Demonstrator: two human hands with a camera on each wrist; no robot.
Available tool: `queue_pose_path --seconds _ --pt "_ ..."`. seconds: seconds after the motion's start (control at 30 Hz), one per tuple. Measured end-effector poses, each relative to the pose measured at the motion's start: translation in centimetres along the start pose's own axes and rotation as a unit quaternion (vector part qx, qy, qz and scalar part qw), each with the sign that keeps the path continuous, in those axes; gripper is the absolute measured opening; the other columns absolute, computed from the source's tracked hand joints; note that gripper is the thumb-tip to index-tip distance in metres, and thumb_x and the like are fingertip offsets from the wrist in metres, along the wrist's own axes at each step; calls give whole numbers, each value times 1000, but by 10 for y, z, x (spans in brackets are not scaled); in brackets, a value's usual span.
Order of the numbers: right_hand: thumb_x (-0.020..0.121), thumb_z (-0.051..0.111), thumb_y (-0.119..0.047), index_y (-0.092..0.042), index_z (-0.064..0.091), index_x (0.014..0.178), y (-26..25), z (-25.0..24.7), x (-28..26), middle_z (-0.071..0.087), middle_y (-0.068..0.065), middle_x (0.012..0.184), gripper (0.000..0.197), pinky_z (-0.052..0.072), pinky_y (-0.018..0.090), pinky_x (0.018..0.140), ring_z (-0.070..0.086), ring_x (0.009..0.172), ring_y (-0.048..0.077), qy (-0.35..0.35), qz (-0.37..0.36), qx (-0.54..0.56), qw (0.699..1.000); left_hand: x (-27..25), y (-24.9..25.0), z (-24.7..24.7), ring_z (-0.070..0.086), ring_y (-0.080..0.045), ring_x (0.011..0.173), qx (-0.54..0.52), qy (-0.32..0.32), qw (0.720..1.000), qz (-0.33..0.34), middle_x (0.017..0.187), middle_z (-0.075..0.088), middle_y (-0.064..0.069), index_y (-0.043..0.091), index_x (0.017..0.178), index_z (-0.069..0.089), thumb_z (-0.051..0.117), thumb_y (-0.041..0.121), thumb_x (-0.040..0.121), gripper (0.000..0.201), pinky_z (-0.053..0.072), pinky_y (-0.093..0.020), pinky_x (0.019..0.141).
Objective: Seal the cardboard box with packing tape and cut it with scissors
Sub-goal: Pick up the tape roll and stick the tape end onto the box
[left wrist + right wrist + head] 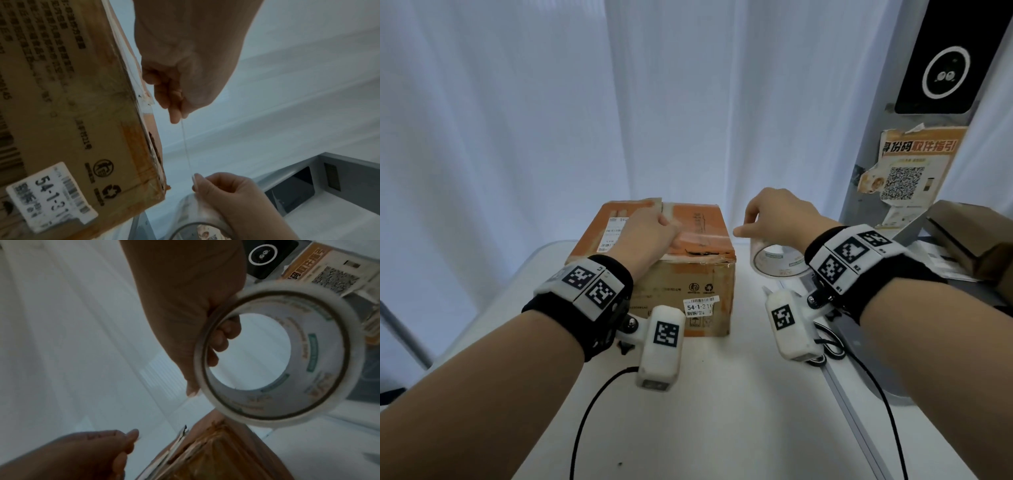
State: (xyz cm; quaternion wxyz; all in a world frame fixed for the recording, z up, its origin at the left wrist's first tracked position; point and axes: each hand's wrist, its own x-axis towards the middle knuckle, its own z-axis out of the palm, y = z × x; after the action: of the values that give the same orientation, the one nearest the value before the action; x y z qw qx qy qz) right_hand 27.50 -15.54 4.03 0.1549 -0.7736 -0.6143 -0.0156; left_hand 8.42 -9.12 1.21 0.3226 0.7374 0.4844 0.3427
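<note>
A worn cardboard box (688,291) with orange tape on its lid stands at the middle of the white table (722,411). My left hand (650,229) hovers over the lid and pinches the free end of a clear tape strip (186,146). The strip runs taut across to the roll of packing tape (777,263). My right hand (780,216) grips that roll just right of the box, fingers (224,340) curled inside its core. Black-and-white loops that look like scissor handles (832,346) lie on the table, mostly hidden behind my right wrist camera.
A grey post (859,192) with a black screen and an orange QR poster (914,164) rises at the right. Another brown box (969,236) lies beside it. A black cable (592,411) crosses the near table. White curtains hang behind.
</note>
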Motion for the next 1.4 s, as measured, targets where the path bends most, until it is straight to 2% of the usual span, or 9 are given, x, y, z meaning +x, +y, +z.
queue_pose_path --seconds 0.13,0.37,0.57,0.73,0.8,0.93,1.0,1.23,1.4 --pt "74 62 -60 -21 66 79 -2 8 8 60 -11 71 39 36 24 56 59 75 13 4 -1 -28 1000 3 -5 -5 50 -15 54 34 -36 999 -5 76 67 -15 6 66 63 61 11 84 18 40 -15 46" --pt "72 62 -63 -19 67 78 0 12 19 67 -6 75 45 36 24 57 62 77 16 -11 -13 -82 996 13 -1 -3 41 -14 48 131 -61 990 4 57 49 -3 12 53 52 65 34 86 41 36 -19 48" --pt "71 62 -64 -19 67 81 1 20 24 69 -4 79 46 35 23 56 63 78 18 -17 -16 -105 994 14 -5 8 47 -17 54 189 -59 980 15 66 50 -8 -4 98 59 66 33 85 40 36 -27 50" --pt "71 59 -69 -18 68 81 3 23 23 69 -3 77 53 32 23 54 63 77 17 -22 -21 -113 993 18 -15 13 54 -21 65 185 -47 982 -11 65 56 -2 4 92 57 66 39 82 38 50 -42 85" --pt "70 58 -71 -17 68 81 4 22 24 69 -3 77 56 32 23 54 63 77 17 -21 -22 -110 993 21 -15 13 52 -20 62 172 -42 984 -12 74 62 -6 1 103 58 66 38 82 44 49 -45 90" --pt "68 59 -72 -16 69 81 3 24 27 70 -2 78 59 33 23 55 64 77 18 -17 -25 -115 993 23 -16 13 52 -22 67 195 -54 979 -17 68 55 -3 11 72 50 66 37 82 32 47 -48 93" --pt "68 59 -72 -16 70 81 3 28 27 71 -2 77 59 34 23 55 65 76 17 -24 -26 -121 992 24 -18 16 59 -23 76 221 -56 973 -23 69 57 -1 14 73 51 64 40 82 31 46 -45 92" --pt "69 59 -72 -20 67 78 4 33 25 65 -7 71 54 33 24 54 61 73 14 -38 -17 -110 993 22 -23 19 58 -27 93 288 -54 956 -9 88 62 -3 14 87 55 57 48 84 34 34 -43 91" --pt "69 59 -72 -19 67 78 6 35 22 66 -7 73 54 34 24 55 61 75 15 -32 -13 -94 995 21 -24 12 39 -34 125 303 -45 952 -24 134 41 -12 14 131 39 59 54 81 67 30 -51 102"
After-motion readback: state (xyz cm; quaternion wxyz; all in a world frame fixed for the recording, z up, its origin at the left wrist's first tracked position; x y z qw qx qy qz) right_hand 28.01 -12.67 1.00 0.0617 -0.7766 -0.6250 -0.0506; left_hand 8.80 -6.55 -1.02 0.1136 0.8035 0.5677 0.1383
